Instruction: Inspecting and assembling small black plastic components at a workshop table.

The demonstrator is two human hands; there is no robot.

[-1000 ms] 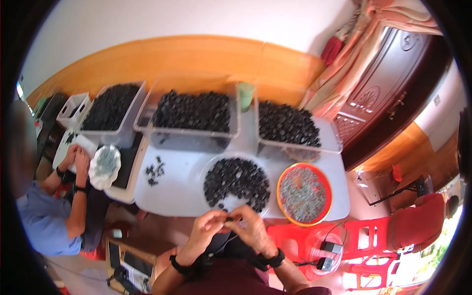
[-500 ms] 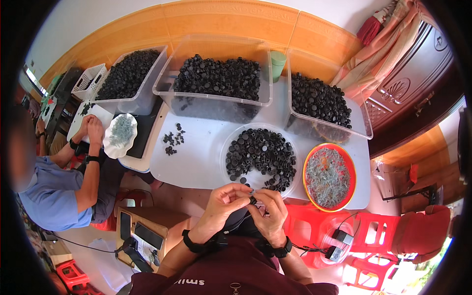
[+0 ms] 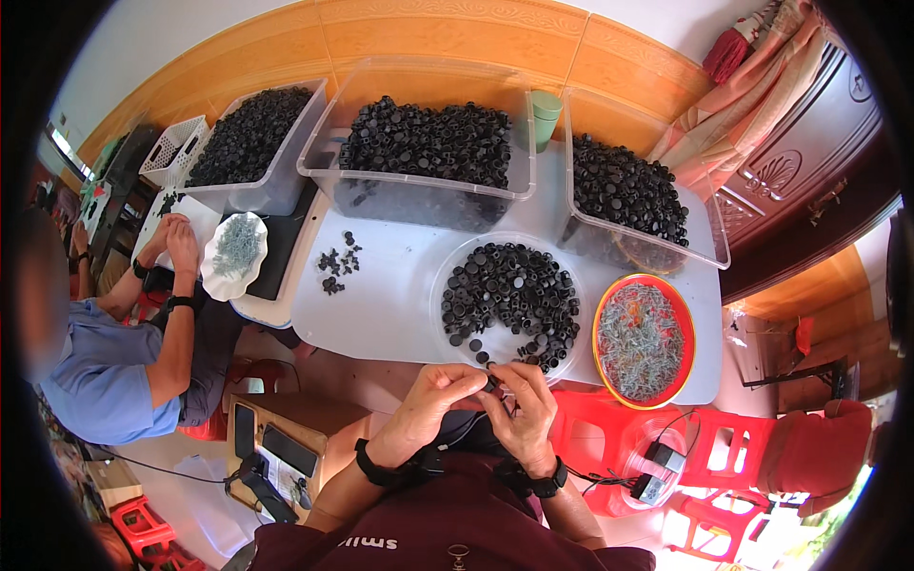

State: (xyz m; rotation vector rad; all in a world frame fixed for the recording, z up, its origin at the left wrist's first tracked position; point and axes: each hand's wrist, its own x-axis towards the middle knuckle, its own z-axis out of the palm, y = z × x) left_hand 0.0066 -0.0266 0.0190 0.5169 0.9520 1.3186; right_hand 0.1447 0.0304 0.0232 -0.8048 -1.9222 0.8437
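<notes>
Between the fingertips of my two hands is a small black plastic part [image 3: 491, 383], partly hidden by the fingers. My left hand [image 3: 426, 404] pinches it with thumb and index finger. My right hand [image 3: 523, 411] grips it from the other side, fingers bent. Both hands hover at the near edge of the table, just in front of a clear round tray [image 3: 437, 328]. Black round caps [image 3: 514, 290] lie heaped in that tray. To its right, a red bowl [image 3: 599, 347] with a yellow rim holds many thin silvery metal pieces [image 3: 640, 343].
Clear bins [image 3: 419, 181] of black parts line the back. A small pile of black pieces [image 3: 338, 262] lies left of the tray. Another person [image 3: 119, 357] sits at the left beside a white scalloped dish [image 3: 234, 257]. Red stools [image 3: 590, 428] stand right; a cardboard box [image 3: 328, 419] stands left.
The view has shifted slightly. The silvery tip that showed above the black part is harder to see now. My fingers have closed tighter around the part.
</notes>
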